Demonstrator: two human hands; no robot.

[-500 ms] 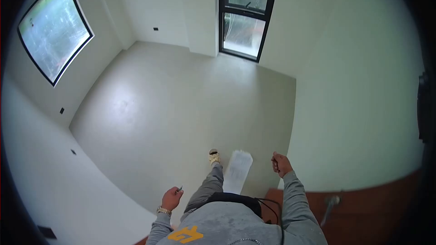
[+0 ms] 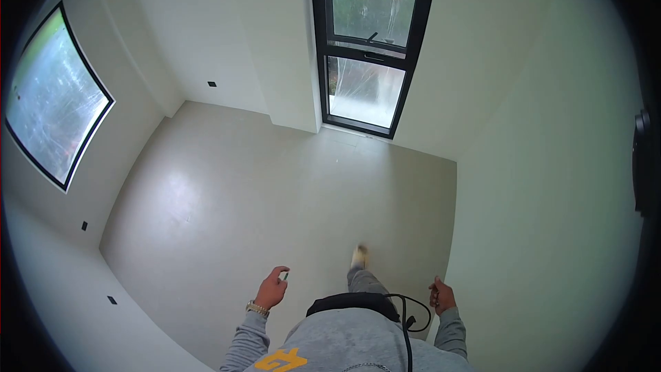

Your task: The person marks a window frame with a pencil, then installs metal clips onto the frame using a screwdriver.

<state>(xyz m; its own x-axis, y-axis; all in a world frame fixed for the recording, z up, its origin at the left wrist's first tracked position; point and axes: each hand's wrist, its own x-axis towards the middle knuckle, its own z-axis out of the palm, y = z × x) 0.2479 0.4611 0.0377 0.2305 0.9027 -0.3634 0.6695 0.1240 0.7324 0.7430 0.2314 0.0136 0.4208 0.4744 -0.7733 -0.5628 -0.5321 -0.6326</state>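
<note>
My left hand, with a metal-banded watch at the wrist, is closed in a pinch on a small narrow object. Its kind is too small to tell. On the other side, my right hand hangs with curled fingers near the right wall; whether anything is inside them is hidden. Neither hand touches a wall or the floor.
A tall dark-framed window reaches nearly to the floor ahead. Another window is at the left. Small dark wall boxes sit low on the walls. A black cable hangs at my waist. One shoe shows on the floor.
I have stepped forward, and the tall window is nearer. The white strip on the floor and the red-brown door with its handle have left view. My left hand still pinches the small object.
</note>
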